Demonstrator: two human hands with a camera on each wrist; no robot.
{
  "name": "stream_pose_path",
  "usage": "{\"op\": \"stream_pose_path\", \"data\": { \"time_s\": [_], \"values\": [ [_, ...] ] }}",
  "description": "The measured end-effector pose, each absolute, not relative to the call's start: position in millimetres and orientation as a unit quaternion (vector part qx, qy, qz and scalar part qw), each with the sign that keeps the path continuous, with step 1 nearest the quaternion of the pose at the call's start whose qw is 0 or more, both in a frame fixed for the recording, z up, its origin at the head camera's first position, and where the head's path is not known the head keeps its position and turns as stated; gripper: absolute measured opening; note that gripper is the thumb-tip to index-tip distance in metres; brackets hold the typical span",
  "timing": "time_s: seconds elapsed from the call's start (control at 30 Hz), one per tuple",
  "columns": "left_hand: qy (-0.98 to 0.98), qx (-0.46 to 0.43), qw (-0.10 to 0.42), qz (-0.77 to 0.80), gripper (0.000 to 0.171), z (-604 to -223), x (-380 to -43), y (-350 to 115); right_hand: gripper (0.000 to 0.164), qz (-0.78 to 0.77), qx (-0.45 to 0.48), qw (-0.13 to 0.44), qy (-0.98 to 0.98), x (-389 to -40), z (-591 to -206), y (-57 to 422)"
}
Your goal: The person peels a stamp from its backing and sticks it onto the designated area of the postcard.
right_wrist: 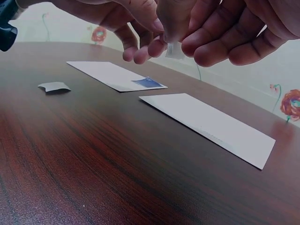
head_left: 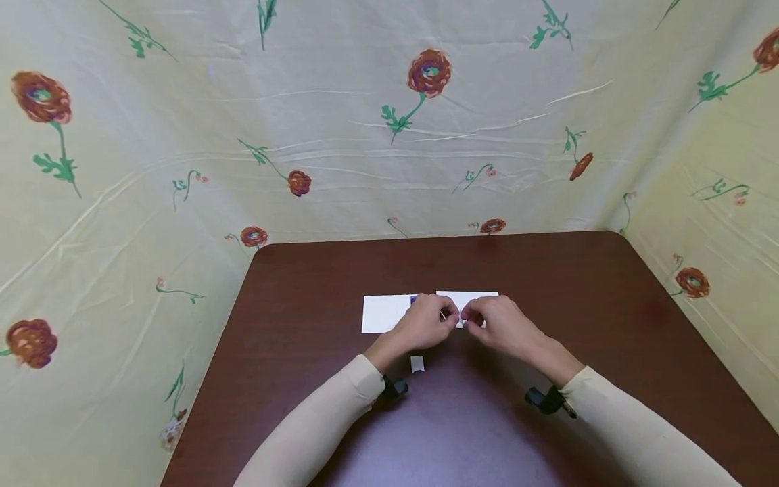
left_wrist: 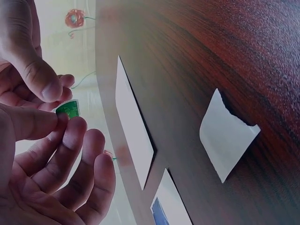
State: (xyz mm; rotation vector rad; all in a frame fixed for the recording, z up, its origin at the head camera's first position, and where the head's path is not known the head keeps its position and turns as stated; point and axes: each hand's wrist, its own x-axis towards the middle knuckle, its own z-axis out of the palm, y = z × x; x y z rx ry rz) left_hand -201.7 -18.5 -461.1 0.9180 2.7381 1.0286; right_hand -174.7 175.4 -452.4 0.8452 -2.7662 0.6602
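Both hands meet above two white envelopes, fingertips almost together. Between thumb and forefinger my left hand (head_left: 425, 322) pinches a small green stamp (left_wrist: 70, 109), its other fingers loosely bent. From the other side my right hand (head_left: 504, 326) holds the stamp's edge with thumb and forefinger. The pale back of this stamp (right_wrist: 175, 51) shows under the right thumb in the right wrist view. Below lies the right envelope (right_wrist: 220, 124), flat on the table. The left envelope (head_left: 383, 314) lies beside it, with a blue stamp (right_wrist: 148, 82) at its corner.
A torn scrap of white paper (head_left: 416, 364) lies on the brown table (head_left: 304, 270), nearer than the envelopes, slightly curled. Behind the table hangs a flower-patterned curtain (head_left: 341, 81). Dark wrist cameras sit under both forearms.
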Motion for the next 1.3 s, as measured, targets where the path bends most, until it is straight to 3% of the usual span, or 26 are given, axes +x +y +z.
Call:
{"op": "stream_pose_path", "data": {
  "time_s": [1.03,1.17,1.3],
  "values": [
    [0.908,0.275,0.025,0.316,0.010,-462.7,-201.8,-23.7,0.007,0.210,0.220,0.115,-0.945,-178.9,-450.6,192.7],
    [0.912,0.269,0.019,0.310,0.010,-462.7,-202.2,-24.4,0.009,0.205,0.211,0.088,-0.952,-179.5,-447.6,197.2],
    [0.914,0.268,0.015,0.306,0.010,-462.9,-202.8,-24.7,0.013,0.210,0.211,0.023,-0.955,-178.7,-448.5,198.0]
  ]
}}
